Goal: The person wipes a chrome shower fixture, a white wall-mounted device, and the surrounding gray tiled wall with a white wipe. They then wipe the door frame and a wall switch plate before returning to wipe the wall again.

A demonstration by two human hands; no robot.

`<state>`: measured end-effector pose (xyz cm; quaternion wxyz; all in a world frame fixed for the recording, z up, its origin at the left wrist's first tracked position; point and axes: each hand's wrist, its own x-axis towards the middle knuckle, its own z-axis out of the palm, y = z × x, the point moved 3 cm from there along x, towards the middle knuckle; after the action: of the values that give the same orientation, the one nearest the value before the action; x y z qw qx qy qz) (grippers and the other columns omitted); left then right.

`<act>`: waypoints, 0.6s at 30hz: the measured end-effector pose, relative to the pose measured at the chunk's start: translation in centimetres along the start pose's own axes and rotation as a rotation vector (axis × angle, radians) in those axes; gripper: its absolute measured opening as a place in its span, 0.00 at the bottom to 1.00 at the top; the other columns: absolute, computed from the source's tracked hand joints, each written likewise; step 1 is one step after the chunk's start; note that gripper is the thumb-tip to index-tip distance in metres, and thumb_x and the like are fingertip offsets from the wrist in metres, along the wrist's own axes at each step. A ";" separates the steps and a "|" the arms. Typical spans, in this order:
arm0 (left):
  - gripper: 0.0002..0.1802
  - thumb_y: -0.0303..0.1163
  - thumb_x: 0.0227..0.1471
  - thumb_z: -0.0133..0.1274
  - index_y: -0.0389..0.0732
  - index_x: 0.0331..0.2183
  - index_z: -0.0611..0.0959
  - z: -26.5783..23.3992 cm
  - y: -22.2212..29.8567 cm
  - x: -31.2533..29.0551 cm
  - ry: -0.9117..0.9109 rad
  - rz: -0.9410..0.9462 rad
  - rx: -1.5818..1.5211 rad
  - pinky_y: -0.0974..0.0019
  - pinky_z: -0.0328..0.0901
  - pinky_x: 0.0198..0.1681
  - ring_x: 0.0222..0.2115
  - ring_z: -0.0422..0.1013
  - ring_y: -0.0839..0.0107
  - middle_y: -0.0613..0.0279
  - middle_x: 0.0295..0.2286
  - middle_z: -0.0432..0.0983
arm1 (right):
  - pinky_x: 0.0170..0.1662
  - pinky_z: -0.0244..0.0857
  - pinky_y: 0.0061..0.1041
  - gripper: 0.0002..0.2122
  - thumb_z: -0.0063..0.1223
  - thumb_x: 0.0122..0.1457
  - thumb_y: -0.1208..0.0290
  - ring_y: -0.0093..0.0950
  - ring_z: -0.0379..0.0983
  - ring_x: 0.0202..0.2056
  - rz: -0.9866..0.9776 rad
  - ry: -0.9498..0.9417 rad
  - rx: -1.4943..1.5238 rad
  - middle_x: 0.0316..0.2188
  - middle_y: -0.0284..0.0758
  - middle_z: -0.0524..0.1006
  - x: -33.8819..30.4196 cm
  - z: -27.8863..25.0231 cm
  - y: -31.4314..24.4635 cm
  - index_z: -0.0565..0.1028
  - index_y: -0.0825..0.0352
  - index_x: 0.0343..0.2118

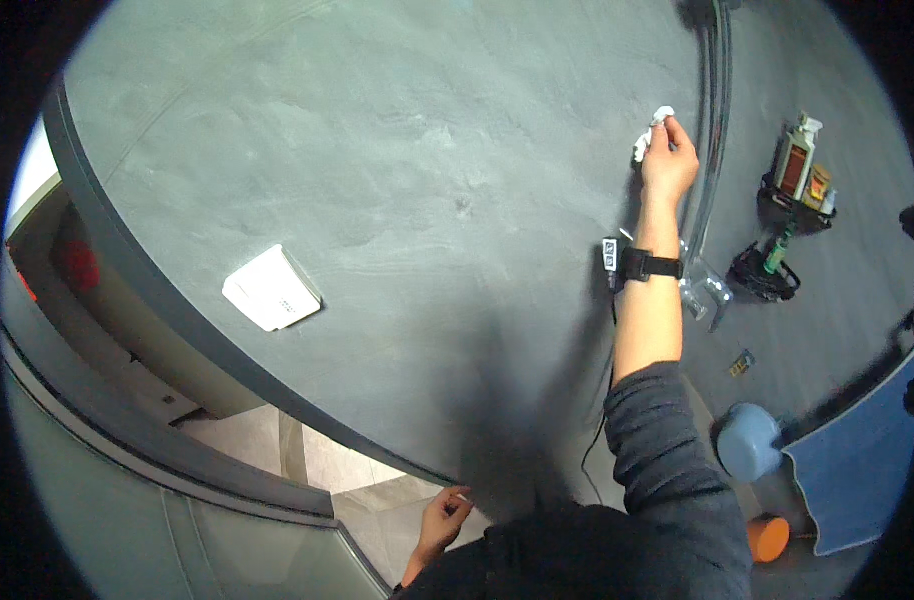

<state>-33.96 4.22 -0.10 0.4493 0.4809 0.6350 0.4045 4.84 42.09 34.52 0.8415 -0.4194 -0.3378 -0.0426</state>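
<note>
Both hands are showing against a broad grey surface (397, 120); at the upper right of the frame the right hand (670, 160) is pinching a crumpled white cloth (663, 113) between thumb and fingers, and bits of the cloth are sticking out above and to the left of the fingertips; at the bottom centre the left hand (441, 520) is curling its fingers loosely near the surface's dark edge, and whether it is gripping anything one cannot tell; a black wristband (649, 265) is circling the right wrist, and a small white-and-black device (610, 252) is lying just left of it; a thin black cord (585, 462) is trailing toward the lower centre; a white box (272, 290) is sitting at the left of the frame, well apart from both hands; at the right a spray bottle (797, 160) is standing out among smaller items, while a light-blue tub (747, 440), a blue sheet (857, 455) and an orange round object (769, 539) are occupying the lower right
</note>
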 end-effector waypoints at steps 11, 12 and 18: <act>0.16 0.31 0.53 0.60 0.40 0.45 0.80 1.0 -0.7 1.8 -0.084 -0.028 -0.018 0.73 0.67 0.36 0.28 0.71 0.79 0.67 0.27 0.77 | 0.31 0.69 0.29 0.13 0.59 0.52 0.79 0.31 0.73 0.29 -0.591 -0.558 0.137 0.29 0.34 0.73 -15.4 3.7 -13.6 0.82 0.56 0.40; 0.16 0.31 0.53 0.59 0.39 0.45 0.80 1.2 -0.5 2.0 -0.097 -0.050 0.004 0.73 0.67 0.36 0.29 0.72 0.79 0.66 0.28 0.77 | 0.31 0.70 0.29 0.14 0.59 0.51 0.79 0.31 0.74 0.30 -0.665 -0.663 0.164 0.30 0.33 0.74 -17.2 3.3 -13.9 0.82 0.54 0.40; 0.18 0.32 0.54 0.58 0.38 0.47 0.79 1.6 1.9 2.6 -0.117 0.012 0.159 0.69 0.69 0.39 0.32 0.75 0.75 0.61 0.32 0.80 | 0.33 0.73 0.29 0.13 0.55 0.55 0.75 0.31 0.75 0.31 -0.892 -0.967 0.071 0.33 0.30 0.75 -17.9 -0.8 -9.3 0.80 0.50 0.41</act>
<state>-32.31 7.28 0.75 0.4434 0.5417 0.6349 0.3269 -11.82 31.73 29.63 0.5098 -0.1828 -0.8205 -0.1828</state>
